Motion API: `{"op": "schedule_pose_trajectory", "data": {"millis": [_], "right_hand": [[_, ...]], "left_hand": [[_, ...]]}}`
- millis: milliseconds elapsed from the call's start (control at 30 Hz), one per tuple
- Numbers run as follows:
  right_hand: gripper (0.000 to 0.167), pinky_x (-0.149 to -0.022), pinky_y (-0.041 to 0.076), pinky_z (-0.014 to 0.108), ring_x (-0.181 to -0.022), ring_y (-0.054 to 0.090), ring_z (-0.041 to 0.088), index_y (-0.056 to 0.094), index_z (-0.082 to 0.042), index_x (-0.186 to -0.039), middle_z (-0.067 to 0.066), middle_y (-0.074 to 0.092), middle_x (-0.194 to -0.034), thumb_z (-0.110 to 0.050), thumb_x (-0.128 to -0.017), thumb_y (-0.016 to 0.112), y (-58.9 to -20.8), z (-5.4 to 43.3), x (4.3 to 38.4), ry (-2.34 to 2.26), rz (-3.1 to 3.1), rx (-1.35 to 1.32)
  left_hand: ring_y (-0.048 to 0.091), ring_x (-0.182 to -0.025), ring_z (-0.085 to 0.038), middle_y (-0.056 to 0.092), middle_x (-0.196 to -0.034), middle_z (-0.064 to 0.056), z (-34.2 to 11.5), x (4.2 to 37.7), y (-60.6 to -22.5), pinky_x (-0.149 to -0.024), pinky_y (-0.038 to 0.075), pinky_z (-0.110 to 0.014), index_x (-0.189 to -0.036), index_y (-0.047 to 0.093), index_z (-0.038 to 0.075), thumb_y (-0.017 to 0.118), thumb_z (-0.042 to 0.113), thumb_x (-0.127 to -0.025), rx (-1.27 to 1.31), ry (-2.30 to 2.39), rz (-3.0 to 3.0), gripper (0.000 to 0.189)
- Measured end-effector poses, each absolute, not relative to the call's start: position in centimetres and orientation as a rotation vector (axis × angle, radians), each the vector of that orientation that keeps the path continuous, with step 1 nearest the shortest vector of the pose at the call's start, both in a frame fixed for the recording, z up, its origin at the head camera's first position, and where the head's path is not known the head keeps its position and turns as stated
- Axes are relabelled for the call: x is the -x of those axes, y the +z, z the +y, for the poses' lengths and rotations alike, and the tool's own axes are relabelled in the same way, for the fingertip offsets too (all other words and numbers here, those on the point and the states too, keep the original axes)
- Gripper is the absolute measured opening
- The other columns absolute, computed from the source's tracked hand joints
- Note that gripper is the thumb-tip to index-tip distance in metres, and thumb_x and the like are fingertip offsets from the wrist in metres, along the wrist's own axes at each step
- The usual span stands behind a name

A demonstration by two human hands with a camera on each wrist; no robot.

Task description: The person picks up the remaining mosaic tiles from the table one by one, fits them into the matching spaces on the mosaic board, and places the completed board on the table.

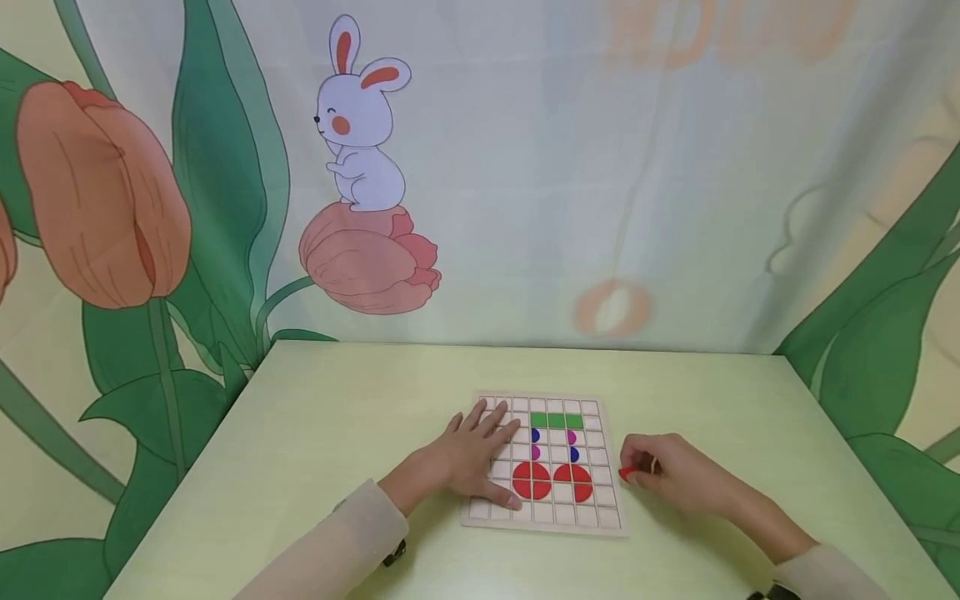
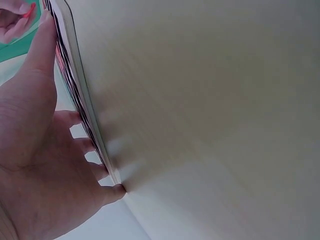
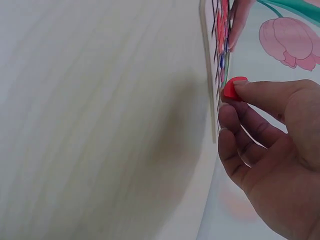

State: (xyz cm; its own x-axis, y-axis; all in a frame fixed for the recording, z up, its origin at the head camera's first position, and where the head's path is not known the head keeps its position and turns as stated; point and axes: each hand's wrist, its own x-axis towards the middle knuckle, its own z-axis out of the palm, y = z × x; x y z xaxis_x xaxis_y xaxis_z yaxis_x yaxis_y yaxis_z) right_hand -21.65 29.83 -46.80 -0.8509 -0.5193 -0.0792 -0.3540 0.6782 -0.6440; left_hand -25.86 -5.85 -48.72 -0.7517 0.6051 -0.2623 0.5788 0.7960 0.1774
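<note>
A pale gridded board point(image 1: 565, 512) lies on the table with coloured pieces in its squares. Across its upper part runs a row of green squares point(image 1: 556, 421). Below are small blue half-circles point(image 1: 535, 436) and magenta half-circles point(image 1: 572, 437). Lower down, red quarter pieces form a full circle point(image 1: 532, 481); beside it, three red quarters point(image 1: 581, 473) surround a bare lower-left square. My left hand point(image 1: 476, 454) rests spread on the board's left side. Just off the board's right edge, my right hand point(image 1: 678, 475) pinches a small red piece point(image 3: 234, 88) with a curved edge between thumb and fingertips.
The light yellow-green table point(image 1: 360, 392) extends around the board on all sides. Behind it hangs a printed cloth point(image 1: 510, 183) with a rabbit point(image 1: 367, 142) and tulips. Dark bands point(image 1: 395, 552) show near both wrists.
</note>
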Motion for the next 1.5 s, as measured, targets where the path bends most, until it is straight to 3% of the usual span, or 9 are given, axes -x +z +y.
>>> {"op": "schedule_pose_trajectory", "data": {"millis": [267, 600, 1000, 1500], "right_hand": [[0.019, -0.076, 0.057, 0.027, -0.084, 0.061, 0.012, 0.067, -0.019, -0.096, -0.008, 0.065, -0.092, -0.003, -0.096, 0.077, -46.0, 28.0, 22.5, -1.058, 2.712, 0.808], [0.009, -0.083, 0.058, 0.029, -0.092, 0.065, 0.018, 0.07, -0.02, -0.099, -0.008, 0.071, -0.096, -0.014, -0.099, 0.078, -46.9, 24.9, 22.7, -1.223, 2.645, 0.635], [0.006, -0.076, 0.054, 0.027, -0.086, 0.061, 0.016, 0.073, -0.017, -0.099, -0.007, 0.067, -0.09, -0.014, -0.098, 0.078, -48.2, 22.9, 23.2, -1.191, 2.545, 0.732], [0.009, -0.071, 0.057, 0.026, -0.08, 0.062, 0.014, 0.075, -0.018, -0.096, -0.01, 0.07, -0.087, -0.01, -0.098, 0.078, -47.8, 22.1, 22.8, -1.004, 2.493, 0.789]], "left_hand": [[-0.001, -0.163, -0.039, 0.001, -0.179, -0.007, -5.9, 26.5, -48.3, -0.128, 0.012, -0.065, -0.172, 0.016, 0.025, 0.068, 0.086, -0.078, -0.907, 0.131, 2.683, 0.124], [-0.001, -0.163, -0.039, 0.002, -0.179, -0.007, -6.0, 25.8, -48.8, -0.128, 0.011, -0.065, -0.172, 0.016, 0.024, 0.068, 0.088, -0.078, -0.914, 0.16, 2.662, 0.125], [-0.001, -0.163, -0.039, 0.001, -0.179, -0.007, -6.0, 25.8, -48.5, -0.128, 0.011, -0.064, -0.172, 0.016, 0.024, 0.066, 0.088, -0.078, -0.912, 0.147, 2.662, 0.125], [0.0, -0.163, -0.038, 0.003, -0.179, -0.007, -5.9, 25.7, -48.5, -0.128, 0.012, -0.064, -0.172, 0.016, 0.024, 0.067, 0.087, -0.079, -0.901, 0.136, 2.667, 0.124]]}}
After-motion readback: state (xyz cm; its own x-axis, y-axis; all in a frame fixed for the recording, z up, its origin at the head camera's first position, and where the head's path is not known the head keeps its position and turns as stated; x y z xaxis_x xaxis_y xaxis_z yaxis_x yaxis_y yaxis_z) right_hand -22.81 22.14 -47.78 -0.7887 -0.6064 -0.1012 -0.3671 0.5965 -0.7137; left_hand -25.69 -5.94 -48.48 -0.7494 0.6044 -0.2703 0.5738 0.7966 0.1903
